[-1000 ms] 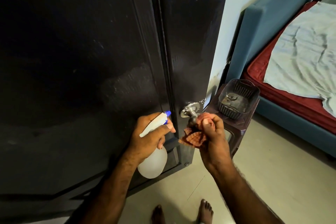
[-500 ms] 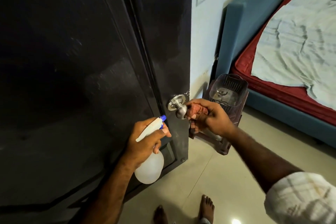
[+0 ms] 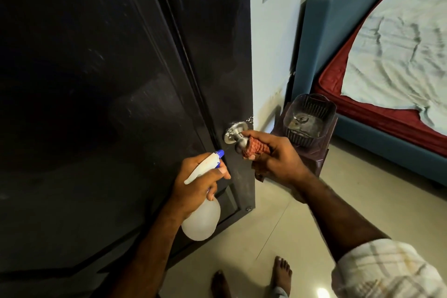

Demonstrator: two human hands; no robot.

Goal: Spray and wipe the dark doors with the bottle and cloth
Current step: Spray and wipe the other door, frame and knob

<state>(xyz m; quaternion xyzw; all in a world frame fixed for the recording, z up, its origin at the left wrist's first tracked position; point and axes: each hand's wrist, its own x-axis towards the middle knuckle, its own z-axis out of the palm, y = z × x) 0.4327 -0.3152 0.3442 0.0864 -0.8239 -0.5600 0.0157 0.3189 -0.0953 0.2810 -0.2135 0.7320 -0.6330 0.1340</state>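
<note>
— Started at the left: dark doors (image 3: 101,104), broad, stiff and glossy, streaked with pale smears. Probably slick wherever wet.

— And the bottle (image 3: 202,219)?

— Low against the near door edge, gripped by the left hand (image 3: 197,185), fingers curled round the neck, one over the trigger by the blue nozzle. Looked like light, slightly squashy plastic; best held at the neck, as here. How full, couldn't tell.

— Further right?

— Metal knob (image 3: 238,139), smooth and hard, likely slippery. Touching it, the reddish cloth (image 3: 256,149), soft and bunched, clenched in the right hand (image 3: 280,159). Best kept wadded in the palm for pressure.

— Beyond that?

— Dark stool carrying a clear basket (image 3: 310,118), then the bed (image 3: 387,80), far right.
</note>
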